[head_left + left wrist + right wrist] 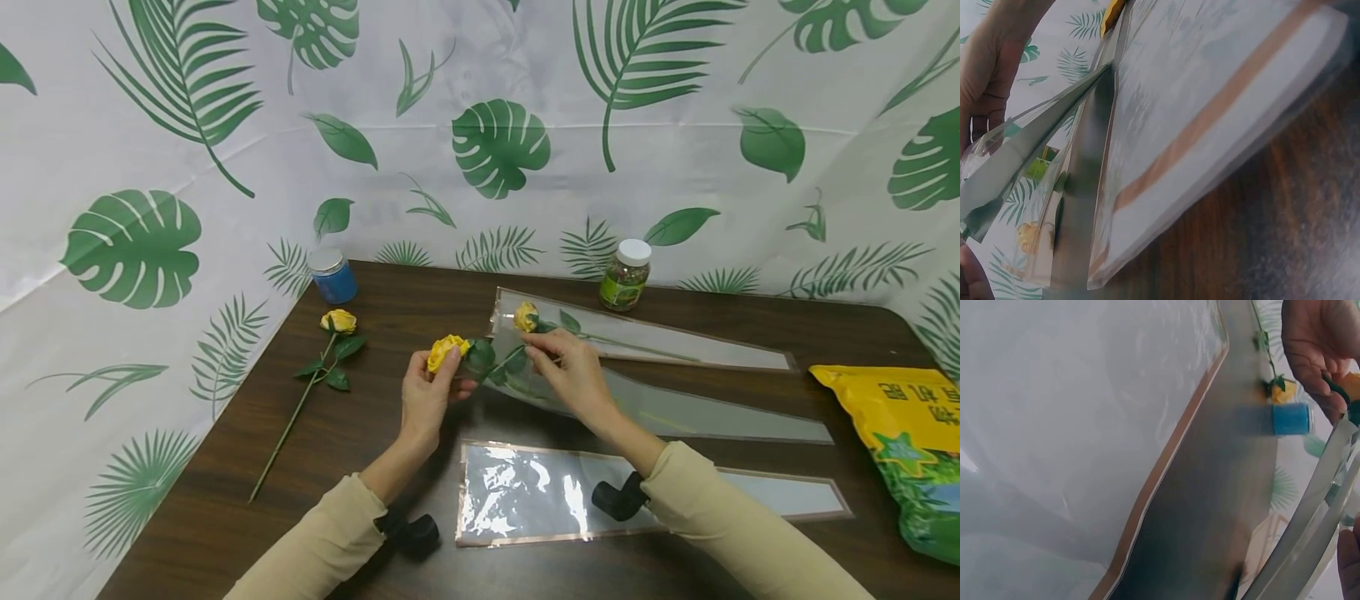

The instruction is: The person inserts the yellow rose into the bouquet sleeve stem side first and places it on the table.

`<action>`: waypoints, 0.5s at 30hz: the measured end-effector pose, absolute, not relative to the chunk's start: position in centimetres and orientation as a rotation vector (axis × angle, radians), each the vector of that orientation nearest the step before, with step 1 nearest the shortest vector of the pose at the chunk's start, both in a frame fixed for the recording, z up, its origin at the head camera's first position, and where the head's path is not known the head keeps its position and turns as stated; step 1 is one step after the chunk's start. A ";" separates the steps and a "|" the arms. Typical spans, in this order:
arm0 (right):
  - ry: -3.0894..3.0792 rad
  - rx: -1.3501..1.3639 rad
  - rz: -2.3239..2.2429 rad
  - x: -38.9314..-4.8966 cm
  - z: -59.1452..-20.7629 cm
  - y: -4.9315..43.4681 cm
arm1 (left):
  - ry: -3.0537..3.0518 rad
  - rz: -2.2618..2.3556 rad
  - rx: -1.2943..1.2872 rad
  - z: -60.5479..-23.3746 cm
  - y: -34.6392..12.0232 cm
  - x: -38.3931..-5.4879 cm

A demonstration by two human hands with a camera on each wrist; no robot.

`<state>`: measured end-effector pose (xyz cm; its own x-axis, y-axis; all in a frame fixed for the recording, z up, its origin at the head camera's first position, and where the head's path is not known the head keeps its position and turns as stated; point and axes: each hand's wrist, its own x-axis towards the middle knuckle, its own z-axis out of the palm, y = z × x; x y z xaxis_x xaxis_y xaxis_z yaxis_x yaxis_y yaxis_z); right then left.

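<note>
My left hand (423,396) holds a yellow rose (446,353) just under its bloom, thumb on the near side. The rose's green leaves and stem reach right into the mouth of a grey-green flower sleeve (675,412) with a clear front. With thumb and forefinger, my right hand (576,375) pinches the sleeve's raised mouth edge. In the left wrist view, the sleeve (1035,140) stands lifted off the table, with the right hand (994,69) above its clear film. The right wrist view has the left hand (1316,347) beside the orange-yellow bloom (1352,386).
Behind lies a sleeve (738,354) with another yellow rose (527,317) in it. A flat sleeve (517,496) is nearer me. At left are a loose rose (339,322) and a blue jar (335,283). A white-lidded jar (624,279) and yellow bag (900,433) stand right.
</note>
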<state>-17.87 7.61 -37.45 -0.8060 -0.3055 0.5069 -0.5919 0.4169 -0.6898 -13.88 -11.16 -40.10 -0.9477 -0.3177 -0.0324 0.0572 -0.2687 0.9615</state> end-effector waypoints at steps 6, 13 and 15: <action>-2.370 0.816 1.313 -17.9 -37.4 7.5 | -1.837 -2.260 0.277 -39.9 -11.2 -13.8; -2.356 0.829 1.254 -18.0 -37.3 7.5 | -1.934 -2.210 0.260 -39.7 -11.2 -13.8; -2.350 0.833 1.247 -18.0 -37.3 7.6 | -1.964 -2.202 0.255 -39.7 -11.1 -13.8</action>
<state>-18.02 7.55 -37.27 -0.7650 -0.3332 0.5512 -0.6432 0.4392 -0.6272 -13.82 -11.10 -39.72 -0.9692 -0.2460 -0.0081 0.0200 -0.1115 0.9936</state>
